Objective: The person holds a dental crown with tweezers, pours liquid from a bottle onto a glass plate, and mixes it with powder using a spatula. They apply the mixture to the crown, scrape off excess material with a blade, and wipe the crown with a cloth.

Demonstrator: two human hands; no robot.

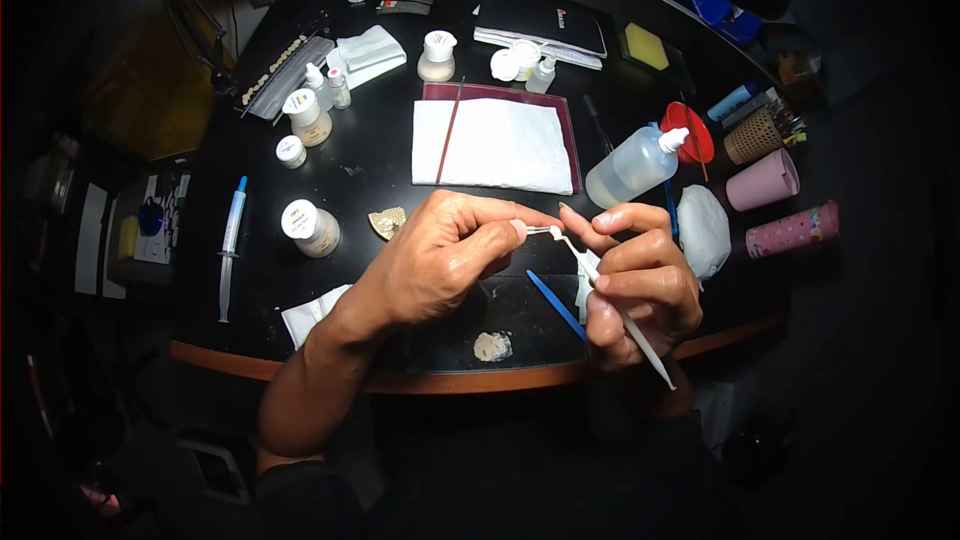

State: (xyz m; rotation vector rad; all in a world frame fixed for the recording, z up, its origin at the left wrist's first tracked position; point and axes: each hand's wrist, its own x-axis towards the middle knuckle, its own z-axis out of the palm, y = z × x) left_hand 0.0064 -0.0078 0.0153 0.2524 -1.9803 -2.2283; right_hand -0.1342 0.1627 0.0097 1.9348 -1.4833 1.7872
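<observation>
My left hand is closed, thumb and forefinger pinching a thin pronged metal holder; most of it is hidden by the fingers. At its tip sits a small whitish, tooth-like piece. My right hand grips a slim white-handled tool, whose upper end meets or nearly meets that piece. Behind the right fingers a bit of white tissue shows. Below the hands, a blue stick lies slanted on the desk, and a lump of beige paste rests near the front edge.
A white paper pad bears a thin brush. To the right stand a squeeze bottle, a red cup and a pink tumbler. Leftward are powder jars, a syringe and a dental model piece.
</observation>
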